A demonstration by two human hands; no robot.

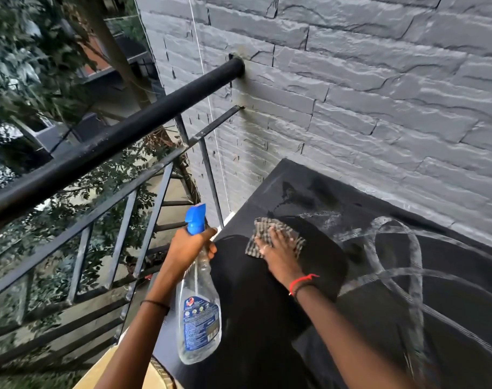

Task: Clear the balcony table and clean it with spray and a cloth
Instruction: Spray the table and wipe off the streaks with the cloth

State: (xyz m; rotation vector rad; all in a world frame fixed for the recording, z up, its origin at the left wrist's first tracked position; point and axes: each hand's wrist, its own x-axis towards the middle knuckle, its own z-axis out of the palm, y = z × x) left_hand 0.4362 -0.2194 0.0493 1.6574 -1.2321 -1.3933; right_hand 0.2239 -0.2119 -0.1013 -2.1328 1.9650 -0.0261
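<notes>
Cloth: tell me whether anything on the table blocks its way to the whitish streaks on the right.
Nothing visible does. The right hand presses the cloth flat on the table, and only bare tabletop lies between it and the streaks. The left hand holds the spray bottle off to the left, out of that path.

Black bench (pixel 463 318), streaked with pale looping smears, wet patches towards the far corner. Checked cloth (pixel 263 228), crumpled, pressed flat on the bench's left part under the right hand (pixel 278 248). Clear spray bottle (pixel 198 313), blue trigger head and blue label, held upright just off the bench's left edge, gripped at the neck by the left hand (pixel 188 245).
</notes>
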